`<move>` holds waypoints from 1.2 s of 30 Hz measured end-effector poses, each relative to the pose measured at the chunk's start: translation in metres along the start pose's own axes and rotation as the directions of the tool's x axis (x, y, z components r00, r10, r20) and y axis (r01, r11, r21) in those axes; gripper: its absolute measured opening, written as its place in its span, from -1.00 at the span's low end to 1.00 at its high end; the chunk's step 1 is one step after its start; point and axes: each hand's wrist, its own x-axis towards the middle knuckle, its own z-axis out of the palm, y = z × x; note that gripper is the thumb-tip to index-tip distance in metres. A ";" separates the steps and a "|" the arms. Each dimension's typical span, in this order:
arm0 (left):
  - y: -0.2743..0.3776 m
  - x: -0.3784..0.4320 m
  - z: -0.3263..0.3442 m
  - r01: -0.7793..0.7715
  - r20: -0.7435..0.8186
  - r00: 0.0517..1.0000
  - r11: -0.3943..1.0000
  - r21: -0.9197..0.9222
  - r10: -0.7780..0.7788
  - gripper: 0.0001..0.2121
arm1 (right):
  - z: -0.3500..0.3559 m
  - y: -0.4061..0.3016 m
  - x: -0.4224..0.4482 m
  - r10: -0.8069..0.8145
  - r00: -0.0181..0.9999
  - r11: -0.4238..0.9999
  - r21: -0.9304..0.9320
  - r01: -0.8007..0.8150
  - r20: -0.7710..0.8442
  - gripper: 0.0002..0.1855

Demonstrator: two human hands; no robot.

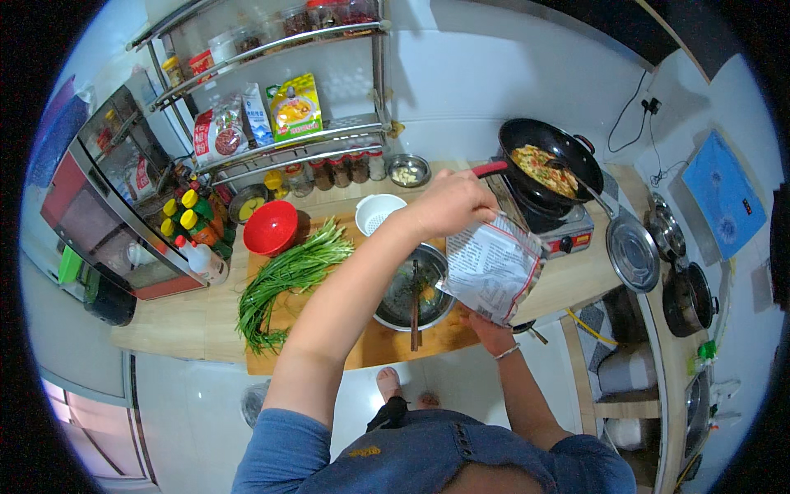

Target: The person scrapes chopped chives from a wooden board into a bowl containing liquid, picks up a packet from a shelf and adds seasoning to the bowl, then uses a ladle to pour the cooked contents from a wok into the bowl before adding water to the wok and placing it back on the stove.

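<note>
My left hand (457, 200) grips the upper edge of a printed plastic food bag (490, 265). My right hand (492, 335), with a bracelet at the wrist, holds the bag's lower edge; some of its fingers are hidden behind the bag. The bag is tilted, its left corner over the rim of a metal bowl (395, 302). Inside the bowl are a liquid and something yellowish, perhaps egg. A pair of chopsticks (415, 309) rests in the bowl and reaches past its near rim. Under the bowl lies a wooden cutting board (358, 358).
Garlic chives (296, 272), a red bowl (270, 228) and a white strainer basket (373, 213) sit left. A wok (518, 139) of cooked food with a ladle stands on a portable gas stove (574, 231), its red handle (490, 168) near my left hand. Behind are a spice rack (271, 148) and jars.
</note>
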 end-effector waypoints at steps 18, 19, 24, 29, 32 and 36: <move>-0.057 -0.033 -0.085 -0.317 0.024 0.947 0.945 -0.074 0.320 -0.93 | 0.075 -0.143 0.154 0.114 0.786 0.975 -0.220 0.028 0.607 -0.56; -0.064 -0.034 -0.086 -0.318 0.021 0.947 0.946 -0.067 0.320 -0.93 | 0.082 -0.140 0.166 0.139 0.753 0.963 -0.264 0.047 0.643 -0.57; -0.102 -0.047 -0.097 -0.279 0.006 0.958 0.939 -0.201 0.286 -0.94 | 0.120 -0.123 0.209 0.095 0.720 0.981 -0.189 0.052 0.687 -0.67; -0.141 -0.069 -0.112 -0.168 -0.075 0.985 0.966 -0.197 0.156 -0.93 | 0.157 -0.161 0.211 0.203 0.801 0.969 0.004 -0.248 0.564 -0.75; -0.162 -0.075 -0.123 -0.135 -0.161 0.982 0.958 -0.253 0.095 -0.92 | 0.158 -0.134 0.254 0.115 0.744 0.983 -0.185 0.011 0.658 -0.80; -0.184 -0.080 -0.139 -0.037 -0.287 0.957 0.966 -0.255 -0.039 -0.87 | 0.186 -0.158 0.285 0.082 0.857 0.979 -0.201 0.025 0.509 -0.81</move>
